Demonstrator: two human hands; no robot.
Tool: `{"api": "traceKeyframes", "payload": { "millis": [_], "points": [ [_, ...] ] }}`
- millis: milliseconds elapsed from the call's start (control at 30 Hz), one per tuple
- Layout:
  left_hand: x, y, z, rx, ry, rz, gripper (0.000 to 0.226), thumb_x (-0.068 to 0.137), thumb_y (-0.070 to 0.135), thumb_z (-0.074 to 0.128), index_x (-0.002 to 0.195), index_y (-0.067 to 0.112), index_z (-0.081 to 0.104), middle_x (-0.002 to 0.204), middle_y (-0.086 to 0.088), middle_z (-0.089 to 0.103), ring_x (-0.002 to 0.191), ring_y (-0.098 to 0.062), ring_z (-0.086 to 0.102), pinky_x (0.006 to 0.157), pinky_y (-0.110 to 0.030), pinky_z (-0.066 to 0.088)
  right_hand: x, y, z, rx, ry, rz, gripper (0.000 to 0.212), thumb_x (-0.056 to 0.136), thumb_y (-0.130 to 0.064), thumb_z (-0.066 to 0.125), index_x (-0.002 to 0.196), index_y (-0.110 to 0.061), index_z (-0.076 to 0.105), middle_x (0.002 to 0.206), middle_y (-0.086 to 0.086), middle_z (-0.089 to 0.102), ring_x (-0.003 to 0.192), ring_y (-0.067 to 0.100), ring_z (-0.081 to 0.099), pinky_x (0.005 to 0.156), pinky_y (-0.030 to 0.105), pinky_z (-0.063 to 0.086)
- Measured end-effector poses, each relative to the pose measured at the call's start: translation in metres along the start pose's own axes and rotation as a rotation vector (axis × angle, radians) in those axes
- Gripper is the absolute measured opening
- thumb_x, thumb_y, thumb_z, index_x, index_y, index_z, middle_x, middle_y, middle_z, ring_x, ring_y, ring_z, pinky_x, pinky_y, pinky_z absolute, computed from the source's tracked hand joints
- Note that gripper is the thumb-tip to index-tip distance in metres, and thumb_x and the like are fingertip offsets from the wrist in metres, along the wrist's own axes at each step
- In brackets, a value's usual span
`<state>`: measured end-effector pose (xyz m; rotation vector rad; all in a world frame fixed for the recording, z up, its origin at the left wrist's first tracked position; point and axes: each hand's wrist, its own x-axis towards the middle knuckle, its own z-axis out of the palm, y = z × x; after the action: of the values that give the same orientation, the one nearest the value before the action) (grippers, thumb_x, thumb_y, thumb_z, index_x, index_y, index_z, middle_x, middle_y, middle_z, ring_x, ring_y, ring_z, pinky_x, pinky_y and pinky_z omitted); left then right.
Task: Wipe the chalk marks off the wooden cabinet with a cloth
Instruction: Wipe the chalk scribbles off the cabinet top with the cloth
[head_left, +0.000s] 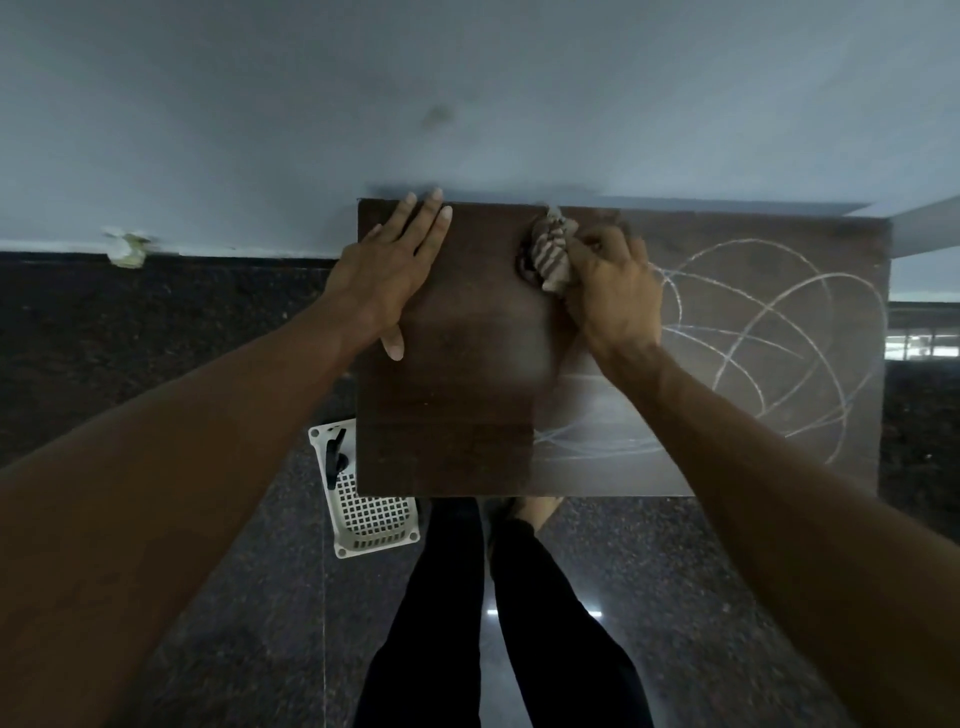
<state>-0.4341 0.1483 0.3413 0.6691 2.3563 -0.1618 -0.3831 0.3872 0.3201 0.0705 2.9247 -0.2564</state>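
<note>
Light is dim and bluish, edges bend from the wide lens, the cloth is motion-blurred, and the floor shows small glare.

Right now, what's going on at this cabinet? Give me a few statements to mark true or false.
1. The right hand grips a striped cloth on top of the wooden cabinet. True.
2. The left hand holds a piece of chalk. False: it rests flat on the wood and holds nothing.
3. Chalk marks show on the right part of the top. True.
4. The white perforated basket stands on the cabinet. False: it sits on the floor, by the cabinet's left side.
</note>
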Motion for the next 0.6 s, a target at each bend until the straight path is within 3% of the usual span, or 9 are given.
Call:
{"api": "traceKeyframes", "payload": {
  "millis": [133, 300, 467, 600],
  "points": [
    [-0.002, 0.001, -0.001, -0.013, -0.019, 0.022, 0.173, 0.034, 0.036, 0.100, 0.154, 0.011, -0.022, 0.159, -0.005, -0.035, 0.151, -0.029, -0.020, 0.117, -0.053, 0.027, -0.054, -0.010, 0.014, 0.054, -0.017, -0.062, 0.046, 0.083, -0.014, 0.072, 0.128, -0.017, 0.061, 0.126, 0.008, 0.056, 0.111, 0.031, 0.052, 0.072, 0.041, 0.058],
    [-0.001, 0.002, -0.003, -0.050, -0.075, 0.050, 0.169, 0.038, 0.036, 0.099, 0.153, 0.007, -0.020, 0.159, -0.010, -0.034, 0.148, -0.033, -0.024, 0.120, -0.058, 0.019, -0.150, -0.038, 0.034, 0.114, -0.108, -0.072, 0.073, 0.061, -0.007, 0.079, 0.130, -0.024, 0.061, 0.128, 0.004, 0.057, 0.111, 0.031, 0.056, 0.060, 0.036, 0.058],
    [0.000, 0.010, 0.001, -0.011, -0.104, 0.024, 0.174, 0.037, 0.059, 0.093, 0.151, 0.007, -0.028, 0.156, -0.012, -0.040, 0.146, -0.035, -0.030, 0.118, -0.058, 0.013, -0.201, -0.051, 0.048, 0.195, -0.138, -0.035, 0.065, 0.055, -0.010, 0.084, 0.116, -0.027, 0.070, 0.114, -0.002, 0.063, 0.099, 0.024, 0.062, 0.054, 0.027, 0.051],
    [0.000, 0.014, 0.007, -0.021, -0.071, 0.012, 0.175, 0.035, 0.056, 0.094, 0.151, 0.006, -0.027, 0.156, -0.014, -0.040, 0.146, -0.036, -0.029, 0.118, -0.059, 0.013, -0.173, -0.036, 0.038, 0.154, -0.110, -0.074, 0.061, 0.060, -0.016, 0.082, 0.118, -0.028, 0.068, 0.112, -0.001, 0.062, 0.093, 0.025, 0.060, 0.052, 0.032, 0.053]
  ]
}}
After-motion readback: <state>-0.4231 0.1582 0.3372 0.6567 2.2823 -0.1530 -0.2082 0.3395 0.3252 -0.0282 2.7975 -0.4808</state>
